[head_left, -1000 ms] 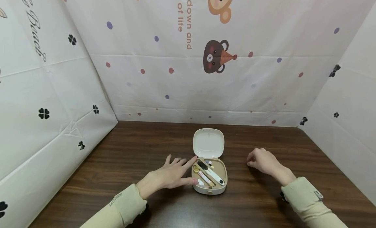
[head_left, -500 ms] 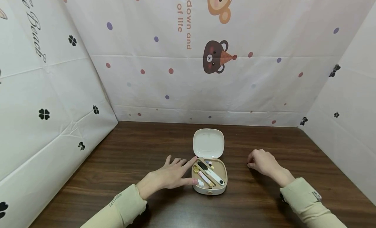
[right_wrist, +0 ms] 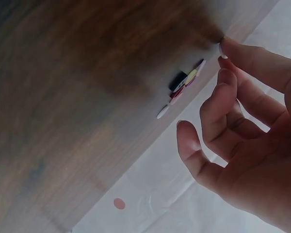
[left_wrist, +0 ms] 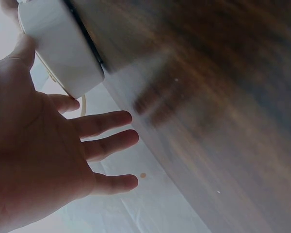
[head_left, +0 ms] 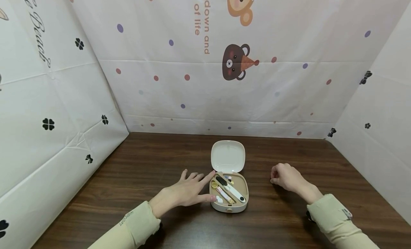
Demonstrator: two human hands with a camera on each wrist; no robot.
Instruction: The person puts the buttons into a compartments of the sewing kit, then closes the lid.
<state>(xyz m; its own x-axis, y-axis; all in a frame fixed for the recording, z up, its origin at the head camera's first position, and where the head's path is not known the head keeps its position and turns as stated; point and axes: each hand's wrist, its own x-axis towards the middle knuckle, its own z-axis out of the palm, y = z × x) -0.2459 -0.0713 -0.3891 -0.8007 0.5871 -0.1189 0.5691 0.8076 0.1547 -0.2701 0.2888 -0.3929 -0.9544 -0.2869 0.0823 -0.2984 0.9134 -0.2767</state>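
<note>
An open sewing kit box (head_left: 229,207), white outside with a beige inner tray, stands on the table with its lid (head_left: 228,156) tipped back. My left hand (head_left: 184,192) lies at its left side with spread fingers, thumb and index finger touching the box. The right hand (head_left: 289,177) stays low over the table to the right, fingers bent. In the right wrist view, thumb and index finger pinch a small pale button (right_wrist: 223,50), mostly covered by the thumb. Beyond those fingertips lie several coloured buttons (right_wrist: 186,82), hidden behind the hand in the head view.
In the box lie black-and-white snips (head_left: 236,192), a narrow tube (head_left: 223,194), a gold thimble (head_left: 214,185), white flat pieces (head_left: 219,199) and small buttons (head_left: 229,178). Printed white sheets (head_left: 160,95) wall the dark wooden table (head_left: 154,152) at the back and sides.
</note>
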